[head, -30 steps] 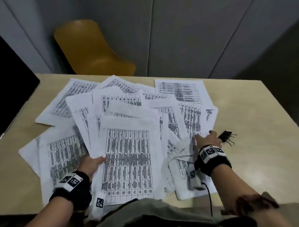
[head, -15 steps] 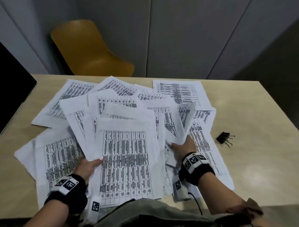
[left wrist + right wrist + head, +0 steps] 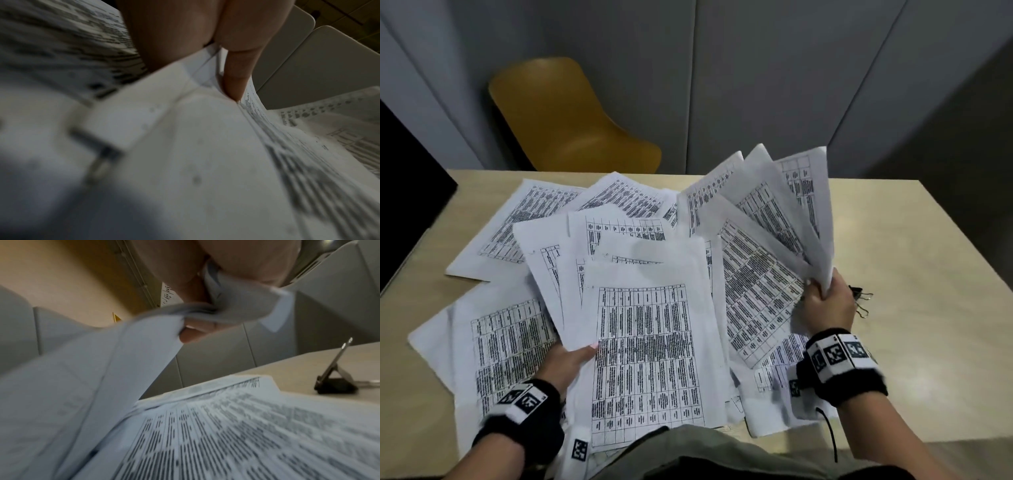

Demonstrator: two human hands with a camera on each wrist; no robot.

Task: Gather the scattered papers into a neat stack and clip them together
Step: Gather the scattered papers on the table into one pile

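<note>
Fanning upward at right of frame, several printed sheets [image 3: 784,205] are pinched in the right hand [image 3: 827,305]. Left hand [image 3: 566,363] grips the centre stack's [image 3: 647,342] edge. Binder clip [image 3: 861,298] lies on bare tabletop [image 3: 928,274] right.

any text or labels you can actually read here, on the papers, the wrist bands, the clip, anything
No text here can be read as words.
Papers: printed tables of dark text, too small and blurred to read in every view.
Sheets lifted by the right hand: same tables, blurred.
Wrist bands: black-and-white square marker patterns only, no letters or numbers.
Binder clip: plain black, no brand visible.
Yellow chair: no label.
</note>
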